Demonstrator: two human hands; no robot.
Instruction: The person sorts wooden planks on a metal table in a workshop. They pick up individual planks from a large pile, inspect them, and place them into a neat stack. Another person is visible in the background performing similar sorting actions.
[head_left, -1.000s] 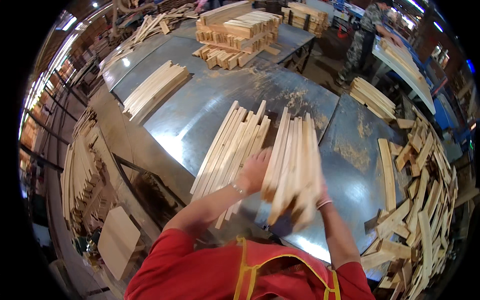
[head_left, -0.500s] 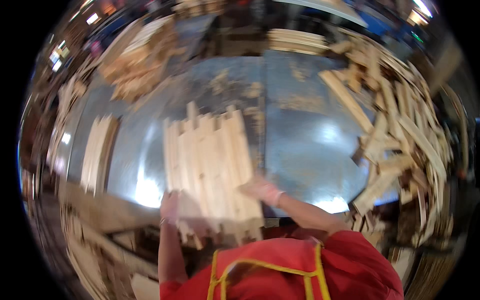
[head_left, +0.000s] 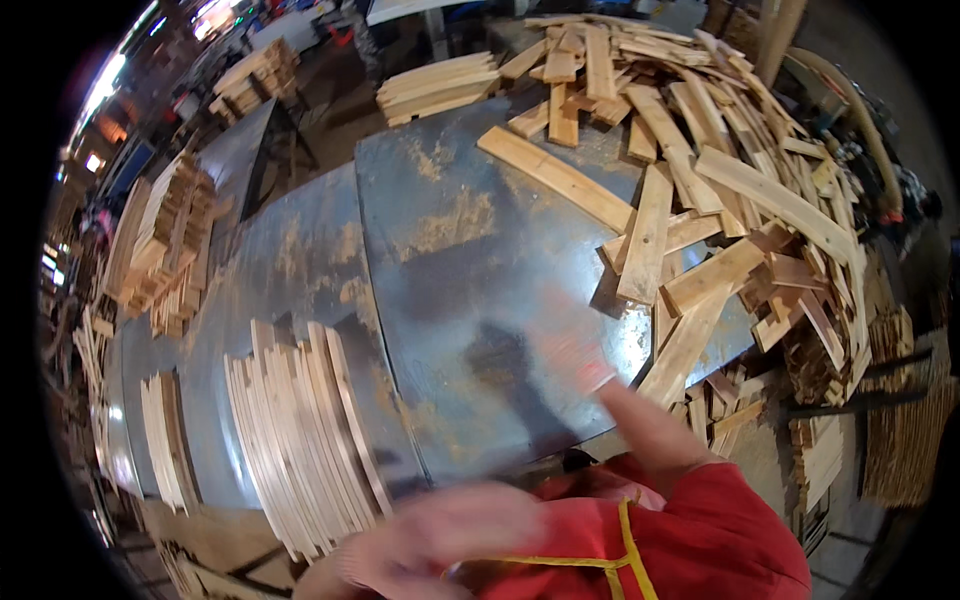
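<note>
A row of pale wooden boards [head_left: 295, 430] stands packed side by side at the front left of a grey metal tabletop [head_left: 450, 290]. My left hand [head_left: 450, 525] is a blur just right of the boards' near end, in front of my red clothing. Over the bare metal to the right of the boards, my right hand [head_left: 570, 345] reaches toward a heap of loose wooden boards [head_left: 690, 190]. Motion smears the fingers of both hands. Nothing held shows in either one.
A smaller row of boards [head_left: 168, 440] stands at the far left, with a taller wood stack [head_left: 160, 235] behind it. More boards are piled at the back edge [head_left: 437, 85]. One long board [head_left: 556, 178] juts from the heap over the tabletop.
The view has swung right, so the boards appear farther left. Both hands have come off them; my right hand has moved toward the heap and my left hand toward my body.
</note>
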